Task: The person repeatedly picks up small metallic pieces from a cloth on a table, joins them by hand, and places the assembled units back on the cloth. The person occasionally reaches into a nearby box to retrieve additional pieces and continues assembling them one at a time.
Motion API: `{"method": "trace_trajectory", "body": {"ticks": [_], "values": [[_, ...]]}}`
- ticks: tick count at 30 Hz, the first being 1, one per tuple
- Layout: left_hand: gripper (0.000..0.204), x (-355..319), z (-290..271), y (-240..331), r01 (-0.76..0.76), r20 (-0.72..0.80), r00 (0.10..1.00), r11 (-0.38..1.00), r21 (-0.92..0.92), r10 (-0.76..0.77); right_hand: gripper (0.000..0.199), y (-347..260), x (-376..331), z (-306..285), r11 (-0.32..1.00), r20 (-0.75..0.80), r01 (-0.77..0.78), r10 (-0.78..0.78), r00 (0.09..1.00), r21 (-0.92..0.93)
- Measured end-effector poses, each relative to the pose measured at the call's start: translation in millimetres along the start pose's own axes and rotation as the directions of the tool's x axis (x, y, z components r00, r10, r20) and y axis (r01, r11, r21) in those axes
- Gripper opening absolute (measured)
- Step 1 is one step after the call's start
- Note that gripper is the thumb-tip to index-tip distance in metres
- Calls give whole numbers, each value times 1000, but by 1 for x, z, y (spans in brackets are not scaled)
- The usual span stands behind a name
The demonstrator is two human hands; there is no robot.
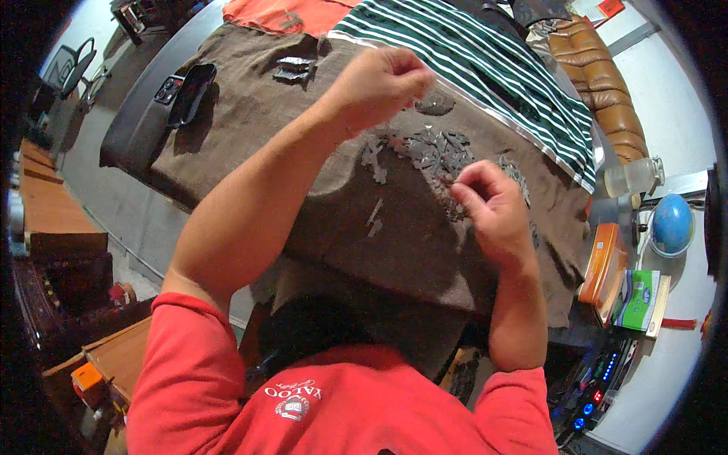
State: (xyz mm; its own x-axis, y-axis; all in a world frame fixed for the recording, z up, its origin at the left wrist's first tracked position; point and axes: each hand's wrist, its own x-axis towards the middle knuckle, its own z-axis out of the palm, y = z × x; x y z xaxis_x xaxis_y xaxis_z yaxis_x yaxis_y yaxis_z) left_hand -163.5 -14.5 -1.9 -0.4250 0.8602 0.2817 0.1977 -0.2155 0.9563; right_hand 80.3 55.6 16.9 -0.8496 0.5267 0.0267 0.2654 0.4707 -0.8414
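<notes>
A brown cloth [341, 227] covers the table, with a heap of small flat grey pieces [438, 148] spread over its middle. My left hand [390, 80] is closed with its fingertips pressed together, above the far side of the heap. Whatever it may hold is hidden. My right hand [494, 203] pinches thumb and forefinger at the heap's near right edge; anything between the fingertips is too small to make out. Beside my left hand lies a dark rounded clump [434, 103]. A few loose grey strips [374, 218] lie nearer to me, apart from the heap.
Farther left are a shiny stack of pieces [294, 70] and an open black case [191, 95]. A green striped cloth [485, 68] and an orange cloth [280, 14] cover the far side. At right stand a clear jar [628, 180], an orange box [604, 265] and a green package [638, 299].
</notes>
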Motion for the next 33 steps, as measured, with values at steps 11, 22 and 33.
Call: {"method": "trace_trajectory", "body": {"ticks": [11,22,33], "values": [[21,-11,68,29,351,434,860,928,-125,-267,12,20,3,-17,794,-253,54,128,959,605],[20,-12,65,14,609,380,791,676,-416,-479,11,29,6,-29,784,-342,27,239,909,620],[15,-13,65,2,557,324,830,704,-441,-454,7,26,3,-25,614,-160,-51,283,946,788]]}}
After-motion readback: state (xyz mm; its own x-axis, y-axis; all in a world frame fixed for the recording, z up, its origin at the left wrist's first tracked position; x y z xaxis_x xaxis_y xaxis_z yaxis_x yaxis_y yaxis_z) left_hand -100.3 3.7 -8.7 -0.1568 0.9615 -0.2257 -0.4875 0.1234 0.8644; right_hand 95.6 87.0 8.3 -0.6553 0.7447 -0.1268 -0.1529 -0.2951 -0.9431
